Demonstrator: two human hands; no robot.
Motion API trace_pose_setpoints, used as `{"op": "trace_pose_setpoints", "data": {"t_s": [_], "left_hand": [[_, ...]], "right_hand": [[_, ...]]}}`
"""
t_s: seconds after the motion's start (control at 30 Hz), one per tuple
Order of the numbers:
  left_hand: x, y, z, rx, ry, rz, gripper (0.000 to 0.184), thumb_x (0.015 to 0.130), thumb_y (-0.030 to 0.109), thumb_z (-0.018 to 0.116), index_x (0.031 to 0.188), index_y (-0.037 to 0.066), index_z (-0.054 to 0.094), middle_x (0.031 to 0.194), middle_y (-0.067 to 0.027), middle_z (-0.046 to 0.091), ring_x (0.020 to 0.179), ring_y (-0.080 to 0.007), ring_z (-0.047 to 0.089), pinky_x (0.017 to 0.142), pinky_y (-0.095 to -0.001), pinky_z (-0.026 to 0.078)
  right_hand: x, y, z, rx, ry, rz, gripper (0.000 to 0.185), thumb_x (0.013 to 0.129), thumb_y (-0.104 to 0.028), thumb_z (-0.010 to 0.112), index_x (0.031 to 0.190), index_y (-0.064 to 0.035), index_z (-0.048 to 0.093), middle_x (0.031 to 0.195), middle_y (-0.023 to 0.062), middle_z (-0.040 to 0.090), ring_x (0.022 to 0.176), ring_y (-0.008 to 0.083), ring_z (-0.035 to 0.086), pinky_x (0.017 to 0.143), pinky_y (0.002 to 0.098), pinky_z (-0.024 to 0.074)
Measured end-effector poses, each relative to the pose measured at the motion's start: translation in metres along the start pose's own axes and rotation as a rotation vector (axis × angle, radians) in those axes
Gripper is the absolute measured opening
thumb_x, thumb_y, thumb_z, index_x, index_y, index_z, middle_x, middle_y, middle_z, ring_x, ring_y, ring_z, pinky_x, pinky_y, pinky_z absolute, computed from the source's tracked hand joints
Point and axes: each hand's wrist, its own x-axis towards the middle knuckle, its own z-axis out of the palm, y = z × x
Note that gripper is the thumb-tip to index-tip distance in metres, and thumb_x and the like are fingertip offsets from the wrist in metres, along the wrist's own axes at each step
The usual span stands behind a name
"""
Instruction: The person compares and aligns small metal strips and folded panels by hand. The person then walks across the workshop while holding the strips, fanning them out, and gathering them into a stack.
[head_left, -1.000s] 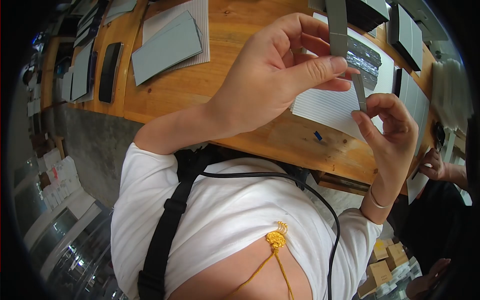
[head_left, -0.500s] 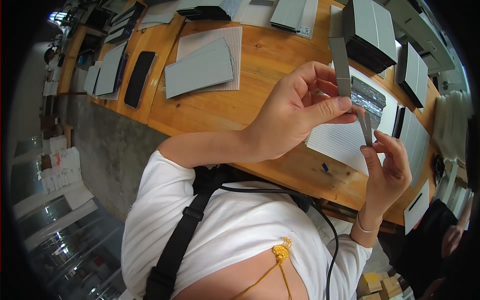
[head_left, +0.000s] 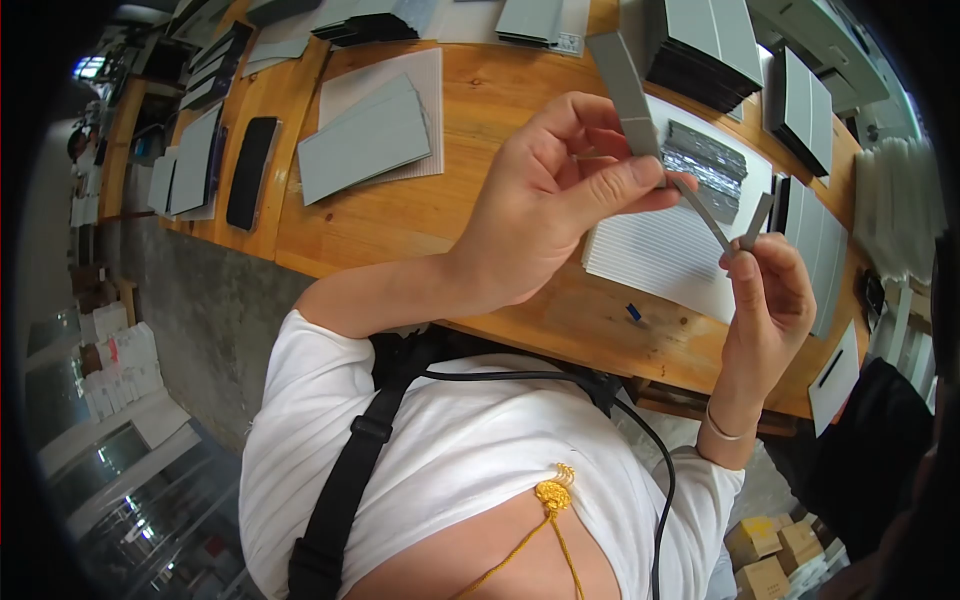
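Note:
My left hand [head_left: 560, 200] is closed, thumb against fingers, on a long flat grey strip [head_left: 624, 95] that points up and away. A narrow grey piece [head_left: 704, 213] runs from beside its fingertips down to my right hand [head_left: 775, 300]. That hand pinches the lower end, where a second short arm [head_left: 758, 220] rises, so the two form an open V. Whether the long strip and the V are one piece is hidden by my left fingers. Beneath the hands lie a ribbed white sheet [head_left: 640, 262] and a shiny dark-grey bundle [head_left: 706, 165].
Grey panels [head_left: 365, 140] lie on a ribbed sheet at the left, near a black phone [head_left: 252, 172]. Stacked grey boards [head_left: 705, 45] stand at the back right. A small blue scrap [head_left: 634, 313] lies near the front of the wooden table [head_left: 480, 110].
The V between my hands has spread wider, its right arm now leaning away to the right. Both hands have stayed closed. The whole view has shifted slightly.

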Motion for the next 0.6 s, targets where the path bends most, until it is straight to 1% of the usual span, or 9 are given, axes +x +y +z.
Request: {"op": "trace_pose_setpoints", "data": {"t_s": [0.07,0.27,0.3,0.37,0.4,0.43,0.5,0.53,0.6], "left_hand": [[0.0,0.002,0.0,0.001,0.01,0.011,0.018,0.09,0.005,0.05,0.108,0.003,0.048,0.096,-0.0067,0.06,0.102,-0.0259,0.06,0.09,-0.0324,0.051],[0.008,0.013,-0.009,0.04,0.046,0.063,0.018,0.091,0.007,0.049,0.109,0.003,0.05,0.1,-0.0077,0.061,0.103,-0.0246,0.059,0.091,-0.0303,0.05],[0.011,0.014,-0.011,-0.003,0.071,0.078,0.019,0.089,0.005,0.054,0.106,0.0,0.049,0.099,-0.0107,0.06,0.093,-0.0206,0.062,0.087,-0.0302,0.051],[0.012,0.023,-0.01,-0.135,0.089,0.019,0.019,0.09,0.003,0.051,0.108,0.0,0.047,0.1,-0.0105,0.058,0.098,-0.021,0.06,0.09,-0.0298,0.05],[0.013,0.026,-0.009,-0.258,0.101,-0.035,0.02,0.09,0.002,0.048,0.11,0.0,0.044,0.101,-0.0104,0.057,0.102,-0.0213,0.058,0.092,-0.0295,0.048],[0.015,0.025,-0.005,-0.099,0.197,-0.014,0.016,0.091,0.003,0.048,0.106,0.0,0.048,0.096,-0.009,0.059,0.101,-0.0213,0.059,0.091,-0.0278,0.049],[0.016,0.023,-0.012,-0.096,0.202,-0.009,0.015,0.091,0.003,0.048,0.106,-0.001,0.048,0.097,-0.0093,0.059,0.101,-0.021,0.059,0.091,-0.0277,0.049],[0.017,0.023,-0.015,-0.09,0.205,0.0,0.015,0.09,0.003,0.048,0.105,-0.001,0.048,0.097,-0.0095,0.059,0.101,-0.0207,0.058,0.09,-0.0275,0.049],[0.019,0.024,-0.017,-0.08,0.207,0.0,0.015,0.09,0.003,0.048,0.105,-0.001,0.048,0.097,-0.0097,0.059,0.101,-0.0207,0.058,0.09,-0.0274,0.049]], "right_hand": [[-0.001,0.002,-0.001,0.061,0.005,0.046,0.017,0.079,0.002,0.066,0.094,0.0043,0.059,0.087,0.0039,0.057,0.079,0.0081,0.054,0.071,0.0177,0.0421],[-0.004,-0.004,-0.02,-0.057,0.13,-0.099,0.012,0.083,0.001,0.062,0.094,0.0042,0.058,0.088,0.0036,0.059,0.075,0.0071,0.053,0.067,0.0173,0.0413],[-0.002,-0.006,-0.026,-0.254,0.079,-0.124,0.012,0.079,0.002,0.065,0.09,0.0037,0.06,0.084,0.0047,0.059,0.076,0.0104,0.053,0.067,0.0207,0.0406],[0.01,-0.009,-0.027,-0.679,-0.141,-0.347,0.015,0.073,0.004,0.067,0.086,0.0008,0.062,0.077,0.0054,0.058,0.078,0.0164,0.053,0.07,0.0254,0.0413],[0.012,-0.01,-0.025,-0.843,-0.168,-0.358,0.016,0.069,0.002,0.068,0.083,-0.0031,0.064,0.081,0.0063,0.062,0.085,0.0231,0.055,0.074,0.029,0.0431],[0.014,-0.007,-0.023,-0.844,-0.171,-0.351,0.016,0.069,0.002,0.068,0.083,-0.0031,0.064,0.081,0.0063,0.062,0.085,0.0231,0.055,0.074,0.029,0.0431],[0.019,0.0,-0.02,-1.001,-0.228,-0.501,0.011,0.072,-0.002,0.068,0.082,-0.005,0.063,0.091,0.0035,0.066,0.097,0.0253,0.056,0.079,0.032,0.0437],[0.018,0.001,-0.019,-1.05,-0.245,-0.472,0.006,0.076,-0.008,0.067,0.081,-0.0065,0.062,0.099,0.0008,0.067,0.106,0.0248,0.054,0.086,0.0343,0.0401],[0.018,0.003,-0.017,-1.085,-0.271,-0.498,0.005,0.077,-0.009,0.066,0.081,-0.0077,0.062,0.099,0.0002,0.067,0.106,0.0239,0.055,0.088,0.0345,0.0374]]}}
